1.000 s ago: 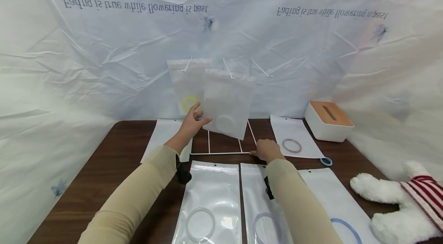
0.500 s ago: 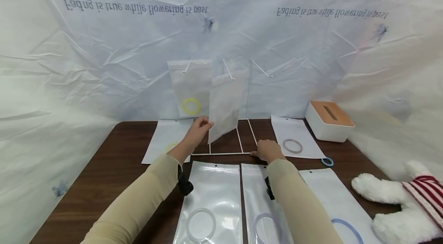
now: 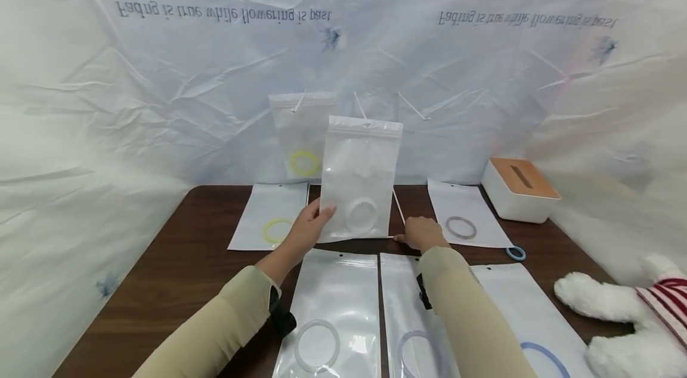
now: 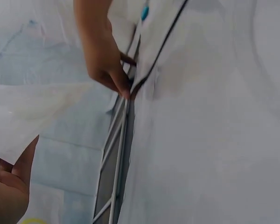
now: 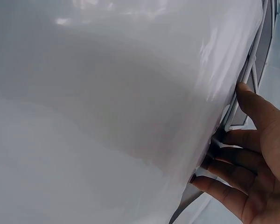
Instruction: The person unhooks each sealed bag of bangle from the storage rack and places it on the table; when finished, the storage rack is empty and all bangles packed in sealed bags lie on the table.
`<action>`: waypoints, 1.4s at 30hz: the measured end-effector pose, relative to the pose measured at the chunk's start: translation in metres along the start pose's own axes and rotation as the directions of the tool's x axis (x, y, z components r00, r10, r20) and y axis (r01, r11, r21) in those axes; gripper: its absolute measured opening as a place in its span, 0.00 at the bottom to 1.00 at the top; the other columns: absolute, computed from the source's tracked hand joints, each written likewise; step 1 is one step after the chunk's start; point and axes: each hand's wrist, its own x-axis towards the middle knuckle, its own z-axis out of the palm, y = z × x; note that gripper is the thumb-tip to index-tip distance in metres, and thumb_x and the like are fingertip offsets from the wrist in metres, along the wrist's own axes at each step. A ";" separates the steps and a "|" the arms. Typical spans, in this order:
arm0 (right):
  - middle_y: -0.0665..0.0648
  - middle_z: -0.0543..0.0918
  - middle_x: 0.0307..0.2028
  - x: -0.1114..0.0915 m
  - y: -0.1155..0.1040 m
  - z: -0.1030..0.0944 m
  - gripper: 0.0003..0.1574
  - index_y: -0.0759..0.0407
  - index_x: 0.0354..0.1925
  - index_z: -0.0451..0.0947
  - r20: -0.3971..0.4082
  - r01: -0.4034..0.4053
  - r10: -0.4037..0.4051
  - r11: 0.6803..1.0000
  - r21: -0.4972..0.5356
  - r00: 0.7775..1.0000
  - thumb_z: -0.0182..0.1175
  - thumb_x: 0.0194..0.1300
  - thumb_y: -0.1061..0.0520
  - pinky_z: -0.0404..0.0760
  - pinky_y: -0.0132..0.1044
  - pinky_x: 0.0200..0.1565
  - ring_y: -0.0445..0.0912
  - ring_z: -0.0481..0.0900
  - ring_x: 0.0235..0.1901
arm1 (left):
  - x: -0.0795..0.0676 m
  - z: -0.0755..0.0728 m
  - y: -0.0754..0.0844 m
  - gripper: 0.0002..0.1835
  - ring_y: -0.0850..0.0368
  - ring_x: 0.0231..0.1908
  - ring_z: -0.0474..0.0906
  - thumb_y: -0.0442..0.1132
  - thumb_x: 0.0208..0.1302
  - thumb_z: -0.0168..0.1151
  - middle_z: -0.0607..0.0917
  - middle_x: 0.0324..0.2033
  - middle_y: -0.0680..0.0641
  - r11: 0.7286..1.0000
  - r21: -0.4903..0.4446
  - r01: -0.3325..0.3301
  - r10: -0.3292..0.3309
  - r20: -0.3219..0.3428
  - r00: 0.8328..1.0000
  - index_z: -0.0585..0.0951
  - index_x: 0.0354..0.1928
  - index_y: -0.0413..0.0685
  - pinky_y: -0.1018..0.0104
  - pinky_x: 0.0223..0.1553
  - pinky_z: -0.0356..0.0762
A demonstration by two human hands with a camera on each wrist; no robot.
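Note:
My left hand (image 3: 307, 226) pinches the lower left edge of a white zip bag (image 3: 359, 169) with a pale ring inside. The bag faces me; its top hole is at the tip of the middle peg, and I cannot tell whether the peg passes through. My right hand (image 3: 425, 234) grips the front right corner of a white wire rack (image 3: 398, 205), thumb on the wire (image 5: 242, 98) in the right wrist view. Behind on the left peg hangs a zip bag with a yellow ring (image 3: 305, 162). The right peg (image 3: 413, 106) bears nothing.
Near me lie several zip bags, with a clear ring (image 3: 316, 345), a lilac ring (image 3: 421, 354) and a blue ring (image 3: 544, 359). Bags with a yellow ring (image 3: 276, 231) and a grey ring (image 3: 461, 227) flank the rack. A tissue box (image 3: 520, 190) and plush toy (image 3: 606, 306) are right.
My left hand first reached beside the bag, then took its edge. The bag turned, then swung toward me and now faces me, lower in the head view. My right hand stays on the rack.

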 end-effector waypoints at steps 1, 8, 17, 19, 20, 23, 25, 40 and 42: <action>0.56 0.83 0.28 0.000 0.001 0.000 0.22 0.59 0.31 0.81 0.003 0.001 -0.001 1.000 0.003 1.000 0.64 0.67 0.41 0.82 0.50 0.35 0.53 0.82 0.30 | -0.002 0.002 0.002 0.32 0.45 0.71 0.59 0.52 0.77 0.51 0.64 0.72 0.45 1.000 -0.009 0.017 -0.017 -0.006 1.000 0.60 0.76 0.50 0.44 0.69 0.58; 0.59 0.85 0.33 0.001 0.009 -0.001 0.22 0.61 0.36 0.83 -0.003 0.000 0.000 1.000 -0.009 1.000 0.63 0.68 0.42 0.82 0.51 0.37 0.55 0.83 0.33 | -0.016 0.009 0.015 0.24 0.50 0.52 0.76 0.48 0.80 0.43 0.77 0.57 0.43 0.997 -0.077 0.023 -0.027 -0.043 0.999 0.66 0.72 0.52 0.53 0.54 0.74; 0.57 0.84 0.29 -0.004 0.015 -0.003 0.19 0.60 0.31 0.83 -0.006 -0.008 0.008 1.000 -0.012 1.000 0.62 0.70 0.46 0.81 0.49 0.34 0.53 0.82 0.30 | -0.037 0.007 0.042 0.22 0.52 0.42 0.78 0.46 0.81 0.39 0.77 0.49 0.39 0.995 -0.094 -0.021 0.018 -0.028 0.999 0.64 0.72 0.53 0.58 0.42 0.78; 0.57 0.84 0.28 -0.005 0.016 -0.003 0.17 0.60 0.31 0.84 -0.012 -0.002 0.002 1.000 -0.003 1.000 0.61 0.71 0.49 0.81 0.49 0.34 0.53 0.82 0.30 | -0.041 0.006 0.049 0.22 0.52 0.43 0.78 0.47 0.81 0.39 0.77 0.51 0.40 0.991 -0.134 -0.001 -0.001 -0.013 1.000 0.64 0.72 0.55 0.57 0.43 0.78; 0.57 0.84 0.28 -0.006 0.017 -0.003 0.16 0.60 0.32 0.84 -0.016 0.003 -0.003 1.000 0.001 1.000 0.60 0.71 0.51 0.81 0.50 0.34 0.53 0.82 0.30 | -0.043 0.005 0.052 0.22 0.52 0.43 0.78 0.47 0.81 0.39 0.77 0.52 0.40 0.988 -0.157 0.007 -0.008 -0.005 1.000 0.63 0.73 0.56 0.57 0.43 0.78; 0.57 0.84 0.29 -0.006 0.018 -0.002 0.14 0.60 0.34 0.85 -0.015 0.010 -0.010 1.000 0.012 1.000 0.59 0.72 0.53 0.81 0.51 0.36 0.54 0.83 0.32 | -0.047 0.002 0.060 0.22 0.51 0.44 0.79 0.47 0.81 0.39 0.77 0.52 0.40 0.978 -0.203 0.043 -0.042 0.009 0.999 0.63 0.72 0.58 0.56 0.44 0.79; 0.57 0.84 0.30 -0.006 0.019 -0.002 0.14 0.60 0.35 0.85 -0.014 0.004 -0.004 1.000 0.014 1.000 0.60 0.71 0.52 0.81 0.52 0.36 0.55 0.83 0.32 | -0.050 -0.003 0.066 0.22 0.51 0.43 0.79 0.47 0.81 0.38 0.77 0.51 0.40 0.973 -0.220 0.070 -0.068 0.020 0.998 0.62 0.73 0.58 0.57 0.43 0.79; 0.59 0.83 0.31 -0.001 0.017 -0.002 0.25 0.63 0.36 0.83 0.017 -0.041 0.041 0.999 -0.026 0.999 0.63 0.68 0.41 0.82 0.51 0.36 0.53 0.82 0.30 | -0.062 -0.134 0.016 0.28 0.60 0.39 0.79 0.48 0.82 0.35 0.76 0.47 0.48 0.989 -0.051 0.136 -0.142 -0.166 0.976 0.54 0.76 0.44 0.62 0.40 0.80; 0.59 0.84 0.32 -0.002 0.016 -0.002 0.24 0.63 0.36 0.83 0.021 -0.031 0.032 0.999 -0.016 0.999 0.63 0.68 0.41 0.82 0.50 0.35 0.53 0.81 0.30 | -0.066 -0.161 0.002 0.29 0.63 0.38 0.79 0.48 0.81 0.34 0.77 0.44 0.53 0.987 -0.029 0.159 -0.162 -0.188 0.969 0.50 0.77 0.42 0.64 0.39 0.80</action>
